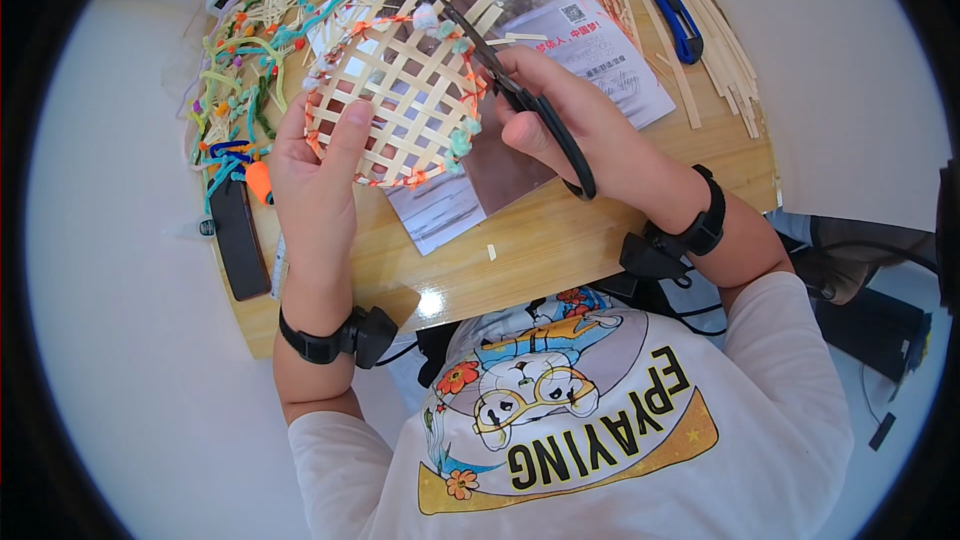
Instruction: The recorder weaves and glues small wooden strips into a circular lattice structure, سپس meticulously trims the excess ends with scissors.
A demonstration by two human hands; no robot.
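Note:
My left hand (318,165) grips the near-left edge of a round woven bamboo-strip lattice (400,90), its rim wrapped in orange and teal fuzzy wire. My right hand (575,115) holds black scissors (520,95) by the handles. The blades point up and left, with the tips at the lattice's upper right rim. The lattice is held tilted above a glossy magazine (600,40) on the wooden table (560,240).
A pile of coloured fuzzy wires (235,70) lies at the table's left, with a black flat device (238,238) near the front-left edge. Loose bamboo strips (715,35) and a blue-handled cutter (670,5) lie at the back right. A black box (875,330) sits on the floor at right.

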